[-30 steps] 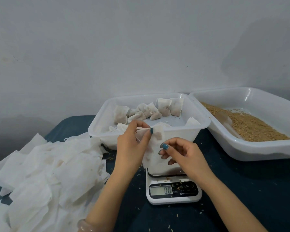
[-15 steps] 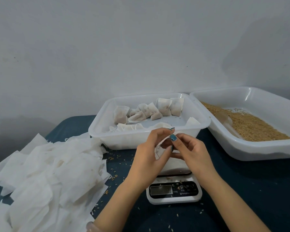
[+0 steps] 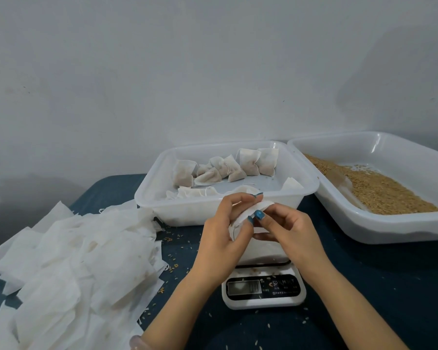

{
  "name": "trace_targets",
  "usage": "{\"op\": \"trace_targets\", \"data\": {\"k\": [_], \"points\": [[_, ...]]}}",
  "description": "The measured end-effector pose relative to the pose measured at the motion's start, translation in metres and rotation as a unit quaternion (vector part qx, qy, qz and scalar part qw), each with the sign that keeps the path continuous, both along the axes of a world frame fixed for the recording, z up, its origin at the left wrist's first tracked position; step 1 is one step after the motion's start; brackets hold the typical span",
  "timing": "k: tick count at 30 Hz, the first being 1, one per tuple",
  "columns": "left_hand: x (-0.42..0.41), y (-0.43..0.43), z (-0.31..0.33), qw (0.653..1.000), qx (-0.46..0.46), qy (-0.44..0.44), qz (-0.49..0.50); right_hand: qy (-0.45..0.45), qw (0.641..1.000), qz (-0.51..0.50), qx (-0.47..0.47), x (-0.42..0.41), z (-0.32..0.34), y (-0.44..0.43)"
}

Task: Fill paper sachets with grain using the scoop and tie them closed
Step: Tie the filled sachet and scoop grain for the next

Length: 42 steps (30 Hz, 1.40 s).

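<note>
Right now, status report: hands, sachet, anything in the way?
Left hand and right hand both pinch one paper sachet over the kitchen scale. Tied or not: unclear. Nothing blocks the hands.

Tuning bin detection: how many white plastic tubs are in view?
2. The middle tub, behind the scale, holds filled sachets. The right tub, beside it, holds loose grain and is cut by the frame edge. No others show.

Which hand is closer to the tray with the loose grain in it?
The right hand, though a gap separates it from the grain tray. The left hand sits farther left, on the other side of the sachet that both hands pinch.
</note>
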<state>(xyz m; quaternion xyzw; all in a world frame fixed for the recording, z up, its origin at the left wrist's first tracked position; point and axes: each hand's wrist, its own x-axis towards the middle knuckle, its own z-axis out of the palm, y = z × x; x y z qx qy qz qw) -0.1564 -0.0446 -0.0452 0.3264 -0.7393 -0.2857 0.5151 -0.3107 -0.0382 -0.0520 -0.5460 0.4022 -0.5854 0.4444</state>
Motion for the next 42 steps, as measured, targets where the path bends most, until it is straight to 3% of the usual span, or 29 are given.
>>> {"op": "trace_targets", "data": {"k": [7,15,24,32,42], "points": [[0.000,-0.001,-0.002,1.000,-0.008,0.004,0.011,0.060,0.998,-0.017,-0.019,0.001,-0.002,0.001],[0.006,-0.008,-0.003,0.992,-0.063,-0.046,0.101,0.239,0.962,-0.075,-0.104,0.004,-0.005,0.006],[0.007,-0.006,-0.003,0.981,-0.122,-0.126,0.081,0.173,0.974,-0.097,-0.108,-0.001,-0.001,0.005],[0.007,-0.005,-0.004,0.972,-0.134,-0.152,0.123,0.220,0.963,-0.086,-0.128,-0.001,-0.003,0.004],[0.011,-0.006,0.000,0.968,-0.140,-0.118,0.172,0.242,0.961,-0.086,-0.099,0.001,-0.002,0.005]]}}
